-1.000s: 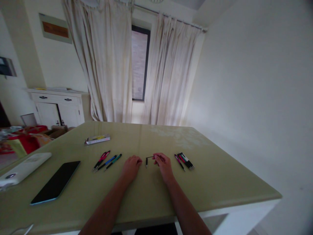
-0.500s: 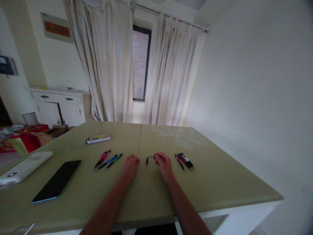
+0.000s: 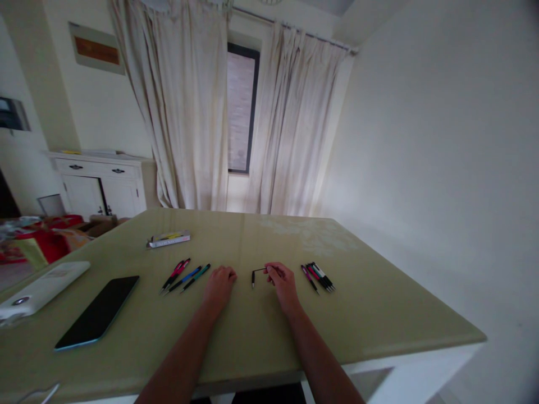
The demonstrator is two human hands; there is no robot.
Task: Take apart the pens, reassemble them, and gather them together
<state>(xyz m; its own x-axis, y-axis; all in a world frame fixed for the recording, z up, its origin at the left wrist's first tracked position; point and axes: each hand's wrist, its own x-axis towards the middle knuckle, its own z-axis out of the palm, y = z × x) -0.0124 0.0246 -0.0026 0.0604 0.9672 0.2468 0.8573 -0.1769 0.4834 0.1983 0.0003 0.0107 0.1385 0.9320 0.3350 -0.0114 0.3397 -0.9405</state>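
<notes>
My right hand [image 3: 281, 281] pinches a thin dark rod [image 3: 259, 270], which points left from the fingertips. At the rod's left end, a short black piece with a light tip [image 3: 253, 279] sits on the table; I cannot tell whether the two are joined. My left hand [image 3: 219, 285] rests on the tabletop with its fingers curled, and whatever they may hold is hidden. Beside it on the left lie a teal pen [image 3: 196, 278], a blue pen [image 3: 184, 279] and pink-and-black pens [image 3: 176, 275]. A row of several pens [image 3: 322, 276] lies right of my right hand.
A printed box [image 3: 169, 241] is farther back on the pale green table [image 3: 261, 331]. To the left lie a dark-screened phone [image 3: 99, 311] and a white device [image 3: 46, 286]. A white cable end [image 3: 50, 394] shows at the near left edge.
My left hand has shifted slightly left, away from the black piece and toward the teal pen. My right hand stays in place with the rod.
</notes>
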